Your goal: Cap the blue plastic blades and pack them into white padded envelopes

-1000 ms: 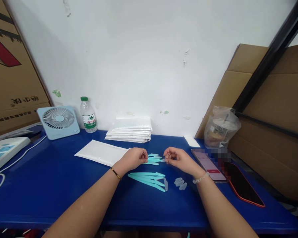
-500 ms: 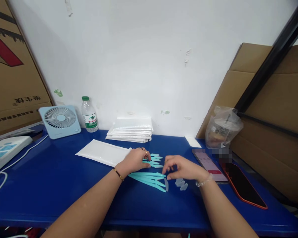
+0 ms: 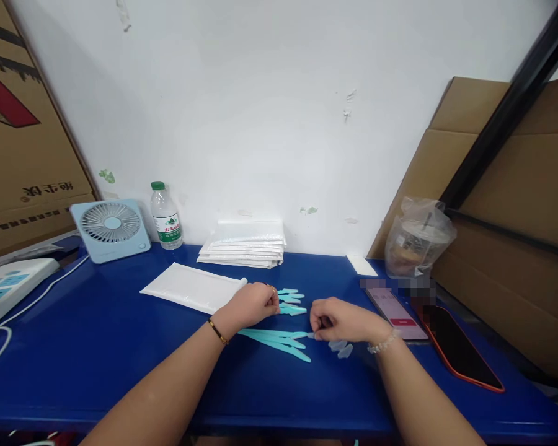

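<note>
Several slim teal plastic sticks (image 3: 272, 338) lie bunched mid-table, long axis left-right, pointed tips toward right hand (image 3: 341, 321). Short teal plastic pieces (image 3: 292, 301) sit just behind them, also pointing right. Bare blue tabletop (image 3: 97, 347) stretches left and toward near edge; small clear plastic caps (image 3: 340, 348) and phone (image 3: 395, 310) crowd right side. Left hand (image 3: 251, 305) curled, fingertips on short pieces; grip unclear. Right thumb and forefinger pinched narrow at stick tips; contents too small to tell.

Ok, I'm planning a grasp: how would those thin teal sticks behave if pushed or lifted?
The teal sticks look thin and flat, so probably light and awkward to pinch off the table. Lying loosely fanned, they would likely slide and scatter rather than roll.
</note>
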Action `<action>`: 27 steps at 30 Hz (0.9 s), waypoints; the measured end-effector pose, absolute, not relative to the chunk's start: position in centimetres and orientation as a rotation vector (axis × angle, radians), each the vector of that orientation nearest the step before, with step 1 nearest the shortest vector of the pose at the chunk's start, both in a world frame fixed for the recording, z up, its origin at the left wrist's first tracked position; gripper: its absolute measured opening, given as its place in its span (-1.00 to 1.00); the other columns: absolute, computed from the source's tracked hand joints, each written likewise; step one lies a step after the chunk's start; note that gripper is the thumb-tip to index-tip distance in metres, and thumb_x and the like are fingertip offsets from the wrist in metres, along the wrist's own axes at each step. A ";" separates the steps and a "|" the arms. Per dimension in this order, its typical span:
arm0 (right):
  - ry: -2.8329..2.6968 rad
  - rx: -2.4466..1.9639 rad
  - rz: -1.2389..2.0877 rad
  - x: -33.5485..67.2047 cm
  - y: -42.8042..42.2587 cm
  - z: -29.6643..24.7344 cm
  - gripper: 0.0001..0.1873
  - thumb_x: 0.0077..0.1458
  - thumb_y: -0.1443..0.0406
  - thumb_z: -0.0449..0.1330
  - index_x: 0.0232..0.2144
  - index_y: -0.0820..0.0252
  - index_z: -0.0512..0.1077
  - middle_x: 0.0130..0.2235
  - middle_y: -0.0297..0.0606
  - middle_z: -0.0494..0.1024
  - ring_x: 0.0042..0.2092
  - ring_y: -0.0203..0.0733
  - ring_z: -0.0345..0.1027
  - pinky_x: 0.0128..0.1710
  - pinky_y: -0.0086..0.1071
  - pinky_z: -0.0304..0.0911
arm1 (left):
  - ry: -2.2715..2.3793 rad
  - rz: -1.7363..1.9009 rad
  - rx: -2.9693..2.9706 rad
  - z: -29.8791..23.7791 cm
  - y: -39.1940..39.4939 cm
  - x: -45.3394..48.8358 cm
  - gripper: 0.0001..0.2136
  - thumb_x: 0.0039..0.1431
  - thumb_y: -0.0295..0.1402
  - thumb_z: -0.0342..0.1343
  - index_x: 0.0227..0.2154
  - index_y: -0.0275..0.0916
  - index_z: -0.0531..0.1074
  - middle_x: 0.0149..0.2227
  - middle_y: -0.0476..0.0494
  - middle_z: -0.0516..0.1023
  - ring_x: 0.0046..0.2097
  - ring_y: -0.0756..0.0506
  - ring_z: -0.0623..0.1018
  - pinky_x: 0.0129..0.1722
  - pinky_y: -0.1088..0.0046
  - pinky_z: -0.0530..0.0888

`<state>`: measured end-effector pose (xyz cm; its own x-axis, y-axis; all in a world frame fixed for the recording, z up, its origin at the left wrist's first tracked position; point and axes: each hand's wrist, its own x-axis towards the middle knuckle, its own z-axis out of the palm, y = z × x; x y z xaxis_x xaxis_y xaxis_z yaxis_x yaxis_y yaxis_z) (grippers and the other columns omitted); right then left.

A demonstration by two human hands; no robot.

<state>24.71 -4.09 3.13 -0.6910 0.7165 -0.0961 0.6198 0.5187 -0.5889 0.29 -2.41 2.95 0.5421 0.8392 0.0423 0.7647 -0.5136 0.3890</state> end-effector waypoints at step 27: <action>-1.954 -1.140 1.094 24.9 -3.0 3.1 -0.68 0.09 0.16 0.09 -0.15 0.22 0.37 -0.38 -0.27 0.47 -0.36 -0.25 0.42 -0.31 -0.36 0.30 | 1.346 0.437 2.417 3.5 -2.3 0.1 -0.88 0.07 -0.30 0.03 -0.47 -0.19 0.43 -0.47 -0.02 0.51 -0.42 -0.02 0.43 -0.48 0.52 0.18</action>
<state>24.88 -3.02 3.07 -0.4363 0.8942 0.1003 0.3818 0.2850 -0.8792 0.11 -2.27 3.51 0.5041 0.8578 0.1005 0.7534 -0.4937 0.4344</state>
